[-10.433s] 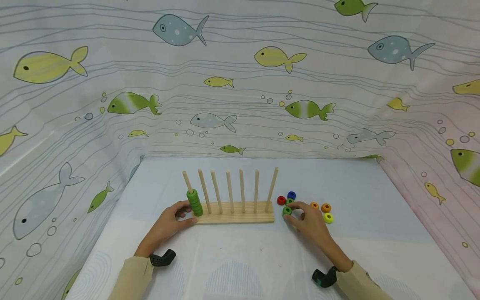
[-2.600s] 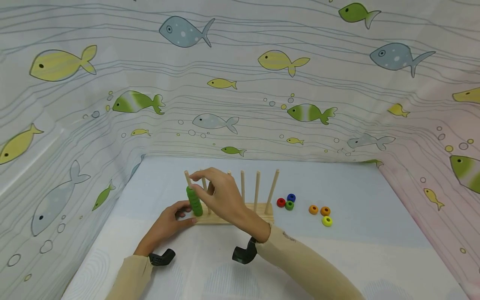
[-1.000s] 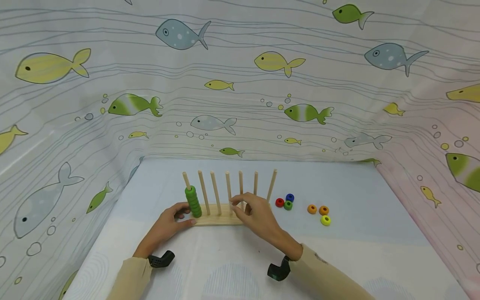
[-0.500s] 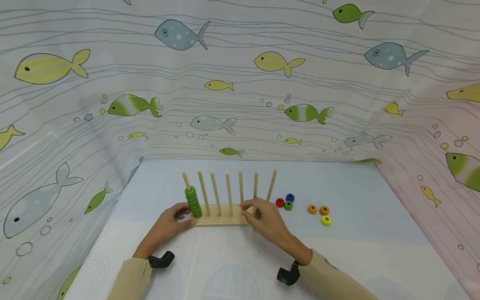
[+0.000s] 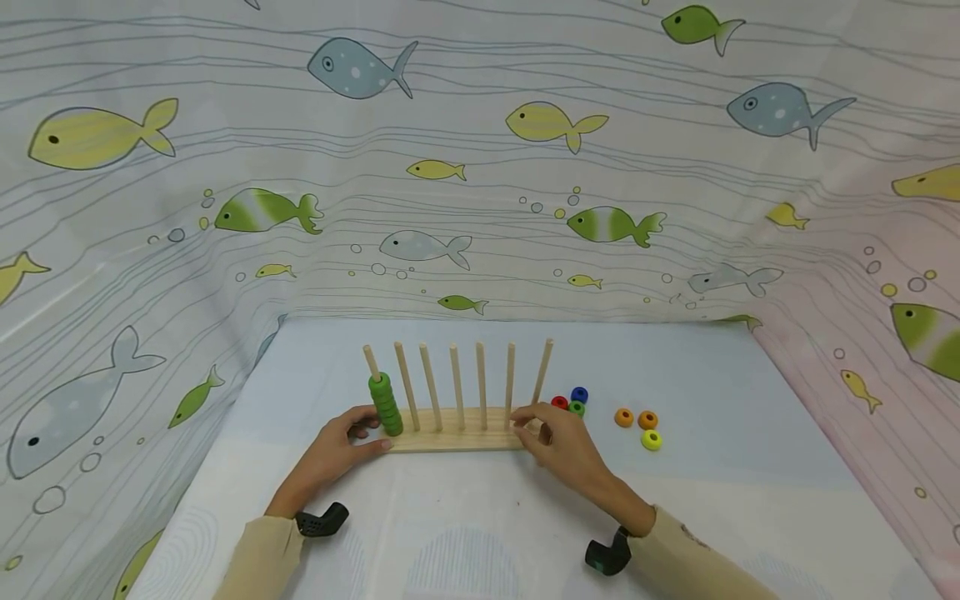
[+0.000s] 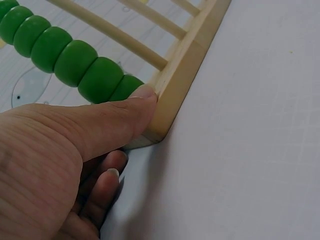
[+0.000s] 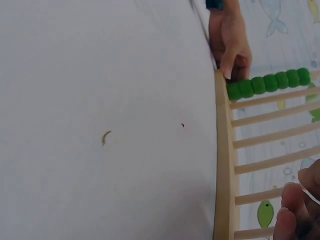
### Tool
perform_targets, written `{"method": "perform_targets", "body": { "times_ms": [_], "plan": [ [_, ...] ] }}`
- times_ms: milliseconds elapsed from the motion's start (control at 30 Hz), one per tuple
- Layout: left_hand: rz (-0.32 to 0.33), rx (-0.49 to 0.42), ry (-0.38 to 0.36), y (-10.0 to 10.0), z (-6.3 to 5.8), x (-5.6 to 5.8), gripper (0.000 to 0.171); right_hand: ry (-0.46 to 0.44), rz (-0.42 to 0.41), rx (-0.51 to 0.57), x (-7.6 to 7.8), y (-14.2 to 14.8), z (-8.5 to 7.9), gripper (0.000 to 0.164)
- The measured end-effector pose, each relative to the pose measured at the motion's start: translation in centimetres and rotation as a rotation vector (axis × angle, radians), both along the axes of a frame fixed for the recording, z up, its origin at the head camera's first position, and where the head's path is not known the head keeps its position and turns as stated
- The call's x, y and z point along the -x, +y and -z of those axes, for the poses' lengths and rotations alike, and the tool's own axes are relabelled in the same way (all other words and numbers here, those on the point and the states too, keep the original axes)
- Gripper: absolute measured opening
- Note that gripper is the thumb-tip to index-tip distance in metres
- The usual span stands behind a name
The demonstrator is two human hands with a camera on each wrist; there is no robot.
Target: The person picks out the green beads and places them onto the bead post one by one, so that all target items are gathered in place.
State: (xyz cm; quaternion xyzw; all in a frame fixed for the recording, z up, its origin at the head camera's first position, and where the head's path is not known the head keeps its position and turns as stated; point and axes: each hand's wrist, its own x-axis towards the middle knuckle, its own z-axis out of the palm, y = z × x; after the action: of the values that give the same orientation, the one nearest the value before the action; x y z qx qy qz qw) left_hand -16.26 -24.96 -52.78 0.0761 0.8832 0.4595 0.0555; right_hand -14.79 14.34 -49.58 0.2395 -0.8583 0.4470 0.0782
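Note:
A wooden peg rack (image 5: 457, 440) with a row of upright pegs stands on the table. Green beads (image 5: 386, 406) are stacked on its leftmost peg, leaving the peg's top bare; the other pegs carry none. My left hand (image 5: 339, 448) holds the rack's left end. In the left wrist view its thumb (image 6: 117, 117) presses on the base beside the lowest bead, other fingers curling below the end. My right hand (image 5: 566, 452) is at the rack's right end, fingers loosely bent. Its fingertips (image 7: 292, 192) show nothing between them in the right wrist view.
Just beyond my right hand lie a red bead (image 5: 559, 402), a blue bead (image 5: 579, 395) and a partly covered green bead (image 5: 576, 407). Further right are two orange beads (image 5: 624, 417) and a yellow bead (image 5: 652, 440). A fish-printed sheet (image 5: 480, 200) walls the table.
A green bead pinched by my right hand at the right went onto the left stack, which is taller. That hand has since moved back rightward along the rack; my left hand has stayed.

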Motion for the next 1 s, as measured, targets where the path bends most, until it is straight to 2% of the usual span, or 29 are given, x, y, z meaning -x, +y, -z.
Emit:
{"method": "perform_targets", "body": {
  "times_ms": [267,500,1000],
  "plan": [
    [-0.008,-0.004,-0.007,-0.1,0.0,-0.1,0.064,-0.044,0.036,-0.012,0.1,1.7,0.8,0.021],
    [0.002,0.008,0.006,-0.1,-0.1,-0.2,0.064,-0.016,0.083,-0.034,0.1,3.4,1.0,0.02],
    [-0.002,0.004,0.0,0.0,0.0,-0.2,0.065,-0.041,0.166,-0.116,1.0,6.3,2.0,0.026]
  ]
}}
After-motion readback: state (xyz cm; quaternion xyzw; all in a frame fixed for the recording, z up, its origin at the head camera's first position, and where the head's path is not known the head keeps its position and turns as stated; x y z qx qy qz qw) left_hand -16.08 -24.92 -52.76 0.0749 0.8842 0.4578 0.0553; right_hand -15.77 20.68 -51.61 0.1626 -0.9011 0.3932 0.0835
